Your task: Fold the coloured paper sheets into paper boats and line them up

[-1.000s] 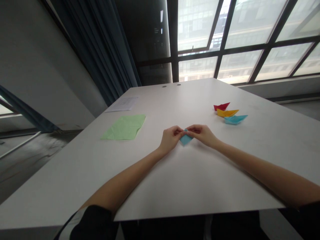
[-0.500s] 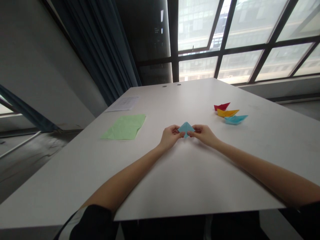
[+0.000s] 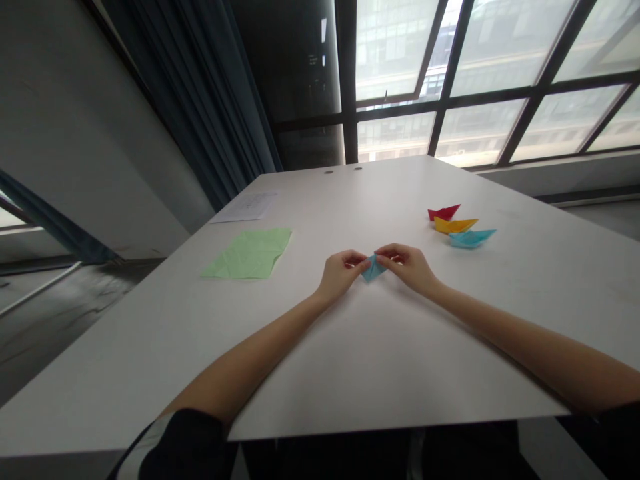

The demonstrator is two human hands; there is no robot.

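Note:
A small folded light blue paper (image 3: 371,271) is held between both hands, just above the white table (image 3: 385,360). My left hand (image 3: 342,272) pinches its left side with thumb and fingers. At its upper right, my right hand (image 3: 406,264) pinches it, the thumb close to the left fingertips. The fingers cover part of the folds. To the right and farther back stand three paper boats: a red boat (image 3: 444,213), a yellow boat (image 3: 455,225) and a blue boat (image 3: 471,239).
On the left of the table lies a creased green paper sheet (image 3: 250,254). Behind it is a white printed sheet (image 3: 246,207) near the left edge. A blue curtain (image 3: 200,93) and large windows stand beyond the table.
My right hand has shifted slightly up and left, closer to my left fingertips. The blue paper's raised top point no longer shows; its lower point hangs below the fingers.

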